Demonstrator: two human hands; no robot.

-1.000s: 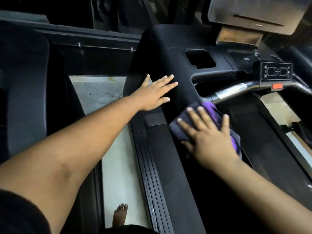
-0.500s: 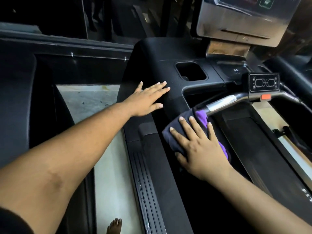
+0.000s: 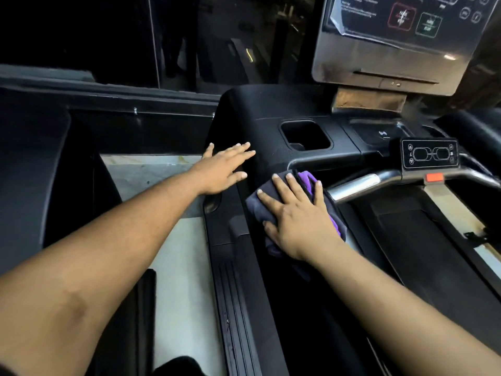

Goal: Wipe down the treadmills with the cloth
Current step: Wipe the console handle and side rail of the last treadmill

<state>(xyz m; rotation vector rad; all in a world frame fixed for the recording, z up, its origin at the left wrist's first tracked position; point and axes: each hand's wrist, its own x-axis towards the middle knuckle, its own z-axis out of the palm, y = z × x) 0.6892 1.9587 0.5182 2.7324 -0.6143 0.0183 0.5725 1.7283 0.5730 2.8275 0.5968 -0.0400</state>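
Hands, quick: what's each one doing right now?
Left hand: open, flat on the treadmill console, holding nothing.
Right hand: open, fingers straight, pressing the cloth against the treadmill.

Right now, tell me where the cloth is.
In the head view, right of centre, the cloth lies under the flat right hand, beside the silver handlebar.

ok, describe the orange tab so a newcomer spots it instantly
Start at the big silver console, then drop to the chrome handlebar crossing the treadmill. The orange tab sits on that bar, just under the black keypad; it is the only orange part there.
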